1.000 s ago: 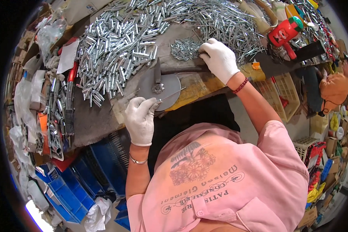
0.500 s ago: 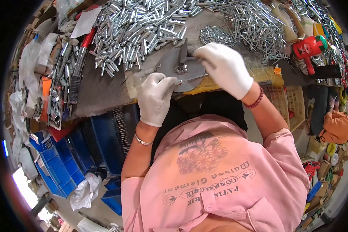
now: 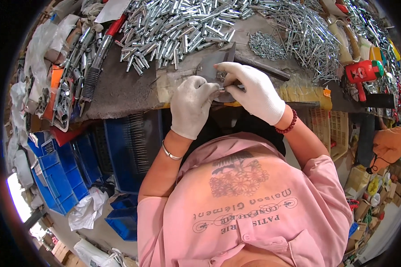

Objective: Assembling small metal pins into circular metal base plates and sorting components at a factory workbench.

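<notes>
In front of me, at the bench edge, my two white-gloved hands meet. My left hand [image 3: 191,106] is closed, thumb and fingers pinching a small shiny metal part [image 3: 221,89]. My right hand [image 3: 257,92] closes thumb and fingers at the other end of that part; its forefinger stretches forward. Most of the part is hidden by the fingertips. Just beyond the hands lies a grey metal plate [image 3: 206,66], partly covered. A dark hammer-like tool [image 3: 265,68] rests beside it, its handle slanting to the right behind my right hand.
Short metal tubes [image 3: 178,33] are heaped beyond the plate, with thin metal pins [image 3: 309,38] and small fittings [image 3: 267,46] to the right. A red bottle [image 3: 361,72] stands at the right. Blue bins [image 3: 58,180] sit below left; a yellow crate [image 3: 338,131] is below right.
My hands have come together; the thin rod that stretched between them no longer shows at length. My right hand has moved away from over the hammer-like tool's handle. The view has shifted slightly.
</notes>
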Motion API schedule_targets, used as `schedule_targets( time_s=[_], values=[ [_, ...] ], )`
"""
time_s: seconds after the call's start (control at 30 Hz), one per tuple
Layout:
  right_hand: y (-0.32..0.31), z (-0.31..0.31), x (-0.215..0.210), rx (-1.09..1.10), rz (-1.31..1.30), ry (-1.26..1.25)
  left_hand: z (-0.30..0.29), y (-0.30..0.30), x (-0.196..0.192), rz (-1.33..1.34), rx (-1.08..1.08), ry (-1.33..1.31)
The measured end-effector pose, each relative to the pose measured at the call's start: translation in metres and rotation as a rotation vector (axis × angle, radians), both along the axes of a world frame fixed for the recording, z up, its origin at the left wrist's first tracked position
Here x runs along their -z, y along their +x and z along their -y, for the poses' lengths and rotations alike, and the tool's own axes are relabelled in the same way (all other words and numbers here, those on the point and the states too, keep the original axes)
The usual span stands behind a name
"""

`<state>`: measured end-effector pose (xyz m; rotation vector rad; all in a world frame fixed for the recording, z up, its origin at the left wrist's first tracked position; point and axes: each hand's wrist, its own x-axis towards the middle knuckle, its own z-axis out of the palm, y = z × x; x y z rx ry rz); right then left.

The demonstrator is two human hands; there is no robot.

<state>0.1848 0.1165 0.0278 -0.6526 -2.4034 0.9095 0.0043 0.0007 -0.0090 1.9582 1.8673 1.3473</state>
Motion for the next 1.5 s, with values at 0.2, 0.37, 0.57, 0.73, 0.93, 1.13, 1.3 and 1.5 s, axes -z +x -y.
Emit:
schedule_targets(
  time_s=[0.2, 0.37, 0.57, 0.73, 0.93, 1.13, 1.3, 1.5],
  values=[
    [-0.012, -0.007, -0.007, -0.040, 0.058, 0.143, -0.010, -0.007, 0.002, 0.007, 0.009, 0.029],
    [-0.018, 0.010, -0.037, -0.107, 0.178, 0.464, -0.004, -0.005, -0.015, -0.175, -0.074, -0.045],
    [0.002, 0.005, -0.033, -0.030, 0.170, 0.396, 0.002, -0.001, -0.009, -0.099, -0.022, 0.014],
    [0.039, -0.020, -0.021, 0.261, 0.312, 0.528, 0.009, 0.009, -0.019, -0.084, -0.041, 0.007],
    [0.039, -0.033, -0.013, 0.270, 0.204, 0.410, -0.002, -0.002, -0.009, -0.092, -0.013, 0.026],
    [0.059, 0.003, -0.042, 0.150, 0.186, 0.115, -0.009, -0.007, -0.003, -0.040, 0.005, 0.022],
    [0.067, 0.023, -0.039, 0.163, 0.122, 0.224, -0.007, -0.007, 0.016, 0.043, 0.019, 0.021],
    [0.068, 0.040, -0.035, 0.019, 0.476, 0.260, -0.001, -0.002, 0.009, 0.006, 0.006, 0.029]
  ],
)
